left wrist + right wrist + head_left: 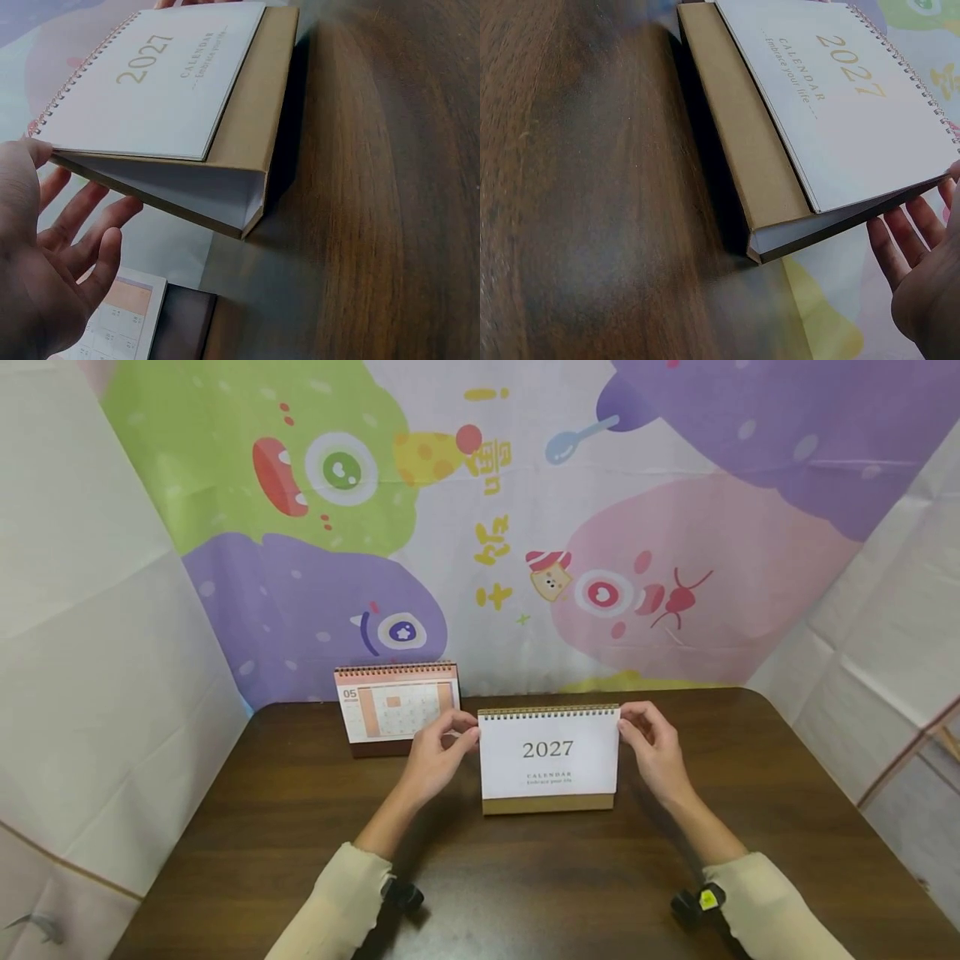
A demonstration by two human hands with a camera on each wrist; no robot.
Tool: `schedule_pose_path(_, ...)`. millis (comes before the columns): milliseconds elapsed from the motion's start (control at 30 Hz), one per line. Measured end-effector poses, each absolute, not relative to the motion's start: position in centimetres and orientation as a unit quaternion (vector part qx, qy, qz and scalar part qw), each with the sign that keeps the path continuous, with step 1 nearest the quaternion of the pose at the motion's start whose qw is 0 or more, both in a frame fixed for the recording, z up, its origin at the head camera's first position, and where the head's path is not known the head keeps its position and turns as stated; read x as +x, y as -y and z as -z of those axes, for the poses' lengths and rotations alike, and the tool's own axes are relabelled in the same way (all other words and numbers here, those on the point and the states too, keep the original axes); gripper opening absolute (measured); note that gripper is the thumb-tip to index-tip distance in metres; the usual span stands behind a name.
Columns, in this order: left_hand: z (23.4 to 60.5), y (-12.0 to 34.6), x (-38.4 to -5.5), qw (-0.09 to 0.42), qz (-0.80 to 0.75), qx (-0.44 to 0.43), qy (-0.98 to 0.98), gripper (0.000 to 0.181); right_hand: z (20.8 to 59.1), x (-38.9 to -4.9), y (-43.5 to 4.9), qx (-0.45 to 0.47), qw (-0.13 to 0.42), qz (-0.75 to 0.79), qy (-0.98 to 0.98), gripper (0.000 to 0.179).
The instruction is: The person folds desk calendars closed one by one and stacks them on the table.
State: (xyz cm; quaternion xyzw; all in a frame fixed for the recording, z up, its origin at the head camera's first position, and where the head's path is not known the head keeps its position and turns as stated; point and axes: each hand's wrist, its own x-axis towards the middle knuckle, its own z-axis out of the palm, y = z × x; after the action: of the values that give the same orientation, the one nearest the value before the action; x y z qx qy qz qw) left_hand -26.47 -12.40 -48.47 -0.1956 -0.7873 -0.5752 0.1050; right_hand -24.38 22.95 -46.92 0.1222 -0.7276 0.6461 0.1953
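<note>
A white spiral-bound desk calendar (548,760) marked 2027, on a tan card stand, is upright at the middle of the table. My left hand (441,752) grips its upper left corner. In the left wrist view the thumb is at the front and the other fingers (90,217) reach behind the stand. On the opposite side my right hand (654,752) holds the upper right corner; its fingers (907,236) lie against the back of the stand. Dark shadow runs along the base, and I cannot tell whether it touches the table.
Behind my left hand stands a second desk calendar (397,706), pink and white, showing 05. The dark wooden table (300,827) ends at a cartoon-printed cloth (480,527) at the back. White cloth walls (112,610) rise on both sides.
</note>
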Motion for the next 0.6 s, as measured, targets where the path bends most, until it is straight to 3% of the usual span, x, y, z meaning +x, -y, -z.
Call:
schedule_pose_path(233, 46.1, 11.7, -25.0, 0.076, 0.605, -0.18, 0.771, 0.018, 46.6, -24.3, -22.7, 0.105, 0.194, -0.642, 0.734, 0.016)
schedule_pose_path(367, 48.8, 12.4, -27.0, 0.089, 0.61, -0.21, 0.759, 0.024, 46.4, -24.2, -22.7, 0.099, 0.189, -0.632, 0.745, 0.019)
schedule_pose_path(600, 53.9, 13.7, -31.0, 0.061, 0.64, -0.194, 0.741, 0.026, 46.4, -24.3, -22.6, 0.093, 0.18, -0.615, 0.762, 0.018)
